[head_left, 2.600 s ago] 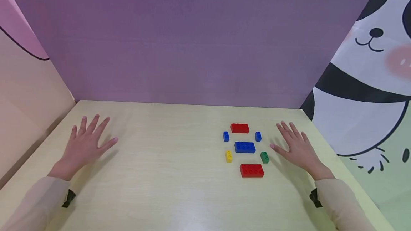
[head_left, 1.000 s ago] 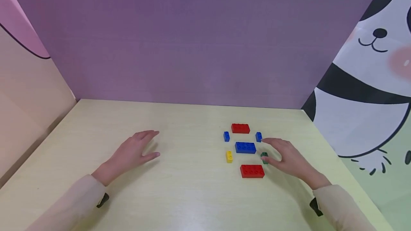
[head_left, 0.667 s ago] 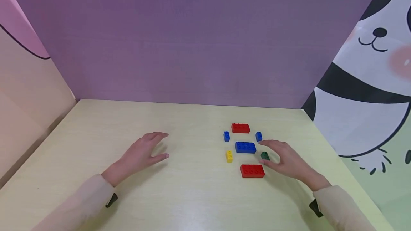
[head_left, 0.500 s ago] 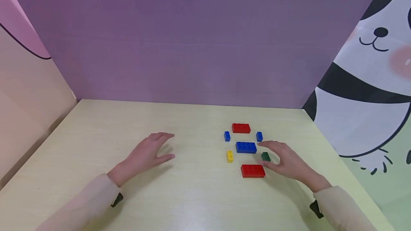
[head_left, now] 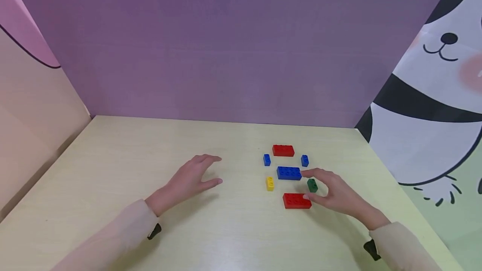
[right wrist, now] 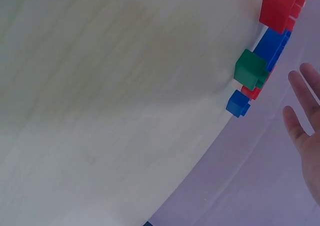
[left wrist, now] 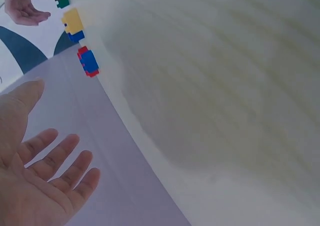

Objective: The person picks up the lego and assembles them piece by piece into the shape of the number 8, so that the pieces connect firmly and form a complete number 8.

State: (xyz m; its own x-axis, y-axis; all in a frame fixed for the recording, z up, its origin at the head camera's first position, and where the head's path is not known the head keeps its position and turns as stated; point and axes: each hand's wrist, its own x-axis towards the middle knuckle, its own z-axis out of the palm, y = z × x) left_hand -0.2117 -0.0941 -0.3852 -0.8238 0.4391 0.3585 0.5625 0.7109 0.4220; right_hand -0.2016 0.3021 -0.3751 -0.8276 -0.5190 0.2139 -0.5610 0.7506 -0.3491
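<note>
Over the right part of the table, my right hand (head_left: 337, 189) hovers with thumb and forefinger spread and nothing between them. Its thumb tip overlaps the near red brick (head_left: 293, 201) in the head view; contact cannot be told. The forefinger tip lies by the right end of the long blue brick (head_left: 288, 173). Just left of the palm is a small green brick (head_left: 312, 185), seen as well in the right wrist view, where the green brick (right wrist: 249, 69) stands apart from the fingers. My left hand (head_left: 192, 179) is held above mid-table, fingers extended, holding nothing.
A small yellow brick (head_left: 270, 183), two small blue bricks, one left (head_left: 267, 160) and one right (head_left: 305, 161), and a far red brick (head_left: 283, 150) complete the group. A purple panel (head_left: 226, 53) stands behind the table (head_left: 150, 137). A panda print (head_left: 433, 95) covers the right side.
My left hand has travelled right from the table's left side, turning sideways. My right hand has moved left to the bricks, then slightly nearer the front. The bricks stay in place.
</note>
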